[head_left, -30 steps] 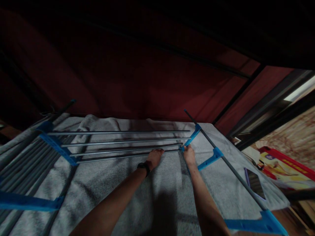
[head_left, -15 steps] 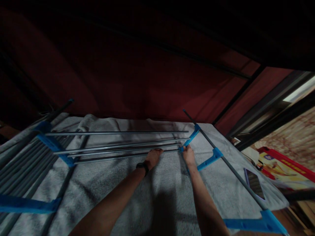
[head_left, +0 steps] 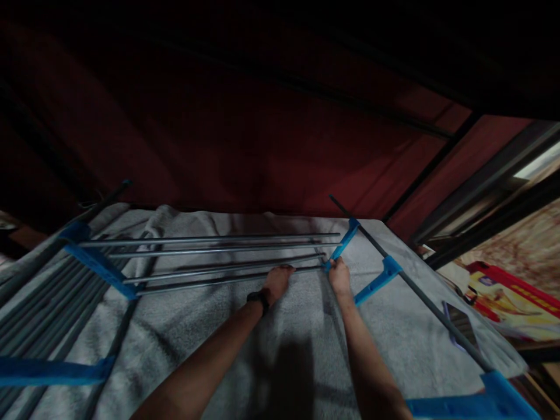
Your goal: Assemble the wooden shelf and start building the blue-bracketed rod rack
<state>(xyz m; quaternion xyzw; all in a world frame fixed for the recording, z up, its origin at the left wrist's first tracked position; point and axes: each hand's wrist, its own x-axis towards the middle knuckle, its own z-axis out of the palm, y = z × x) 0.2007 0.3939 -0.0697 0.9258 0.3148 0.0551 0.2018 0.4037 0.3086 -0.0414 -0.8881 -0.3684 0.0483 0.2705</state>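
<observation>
My left hand, with a dark band on its wrist, is closed around the nearest grey metal tube. That tube runs from a blue plastic bracket on the left side frame to a second blue bracket on the right. My right hand grips the lower end of this right bracket, beside the tube's tip. Further tubes, such as the farthest one, lie roughly parallel behind. The fingertips of both hands are partly hidden.
Several loose tubes lie at the left under the frame. A phone rests on the grey blanket beside the right upright pole. Further right is a red and yellow package. A dark red fabric wall stands behind.
One of the middle tubes has shifted away from me, widening the gap to the nearer pair. Both hands keep nearly the same places; the view has shifted slightly.
</observation>
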